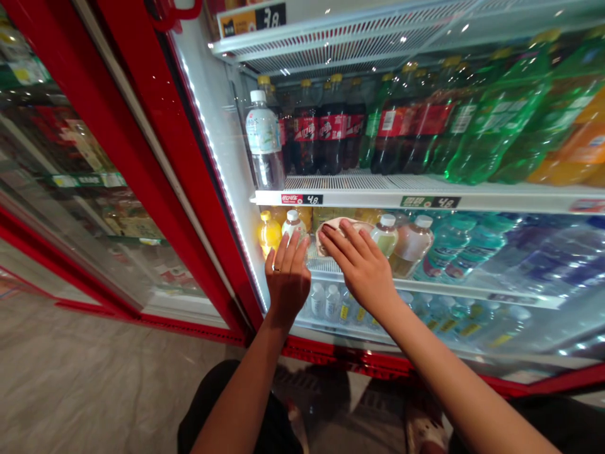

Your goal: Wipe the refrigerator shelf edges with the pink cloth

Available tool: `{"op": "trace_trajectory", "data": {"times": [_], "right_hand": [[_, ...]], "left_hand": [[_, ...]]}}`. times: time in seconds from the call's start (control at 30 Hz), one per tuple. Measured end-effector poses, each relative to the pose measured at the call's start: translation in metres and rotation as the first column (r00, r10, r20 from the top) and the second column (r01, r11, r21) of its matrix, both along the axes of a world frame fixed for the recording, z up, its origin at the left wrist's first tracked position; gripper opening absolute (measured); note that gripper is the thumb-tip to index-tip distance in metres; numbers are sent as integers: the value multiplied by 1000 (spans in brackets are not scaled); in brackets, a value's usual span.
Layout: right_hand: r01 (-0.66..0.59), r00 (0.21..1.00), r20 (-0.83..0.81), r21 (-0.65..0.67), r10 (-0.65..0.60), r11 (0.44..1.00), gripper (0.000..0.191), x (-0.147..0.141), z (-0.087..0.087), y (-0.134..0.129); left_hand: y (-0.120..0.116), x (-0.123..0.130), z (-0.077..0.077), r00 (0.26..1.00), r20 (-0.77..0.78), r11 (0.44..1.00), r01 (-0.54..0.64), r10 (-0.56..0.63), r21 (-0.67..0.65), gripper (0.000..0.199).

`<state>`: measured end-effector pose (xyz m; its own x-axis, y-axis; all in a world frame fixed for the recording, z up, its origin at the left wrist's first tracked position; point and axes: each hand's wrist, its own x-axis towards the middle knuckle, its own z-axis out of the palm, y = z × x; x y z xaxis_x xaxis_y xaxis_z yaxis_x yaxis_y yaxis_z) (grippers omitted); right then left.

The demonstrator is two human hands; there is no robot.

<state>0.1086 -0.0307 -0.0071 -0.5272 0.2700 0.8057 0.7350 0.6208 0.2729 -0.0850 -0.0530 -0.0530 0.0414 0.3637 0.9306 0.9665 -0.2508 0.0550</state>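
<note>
My right hand (366,261) lies over a folded pale pink cloth (323,244), pressing it with outstretched fingers against the glass door (350,192) of a drinks fridge. Part of the cloth is hidden under the fingers. To its left, my left hand (289,272) has its fingers stretched out and wears a ring; it appears to rest on the glass and holds nothing. Behind the left fingertips stand a white-capped bottle (293,221) and a yellow bottle (269,233). Pale-capped bottles (411,246) stand behind the glass beside my right hand.
Red door frames (189,157) run down the left, with a red handle (177,16) at the top. Inside, the upper shelf (359,200) bears cola (333,129) and green bottles (505,120). Small bottles (331,302) line the bottom. Tiled floor (94,378) lies below left.
</note>
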Motion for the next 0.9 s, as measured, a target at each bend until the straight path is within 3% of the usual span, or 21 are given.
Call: {"op": "trace_trajectory", "data": {"times": [0.17,0.37,0.5,0.6,0.77,0.9], "right_hand": [[12,999,-37,-11,-12,1000,84,8,-2,-1],[-7,998,-66,-1,7,1000,84,-9,5,2],[-35,999,20,46,34,998,81,-9,-3,3],[6,1000,-4,67,-5,998,80,-5,-9,1],[46,992,-119,26,-43,999,81,-19,-3,-1],[-14,997,-74,-8,13,1000,84,-29,-1,1]], "left_hand": [[1,-3,0,999,36,1000,8,-9,13,67],[3,-6,-1,999,31,1000,5,-5,21,60],[3,-9,0,999,39,999,4,-6,40,57],[1,-11,0,998,55,1000,13,-14,24,59],[1,-18,-1,997,73,999,-37,36,9,57],[3,-27,-1,994,94,997,-67,63,40,58]]}}
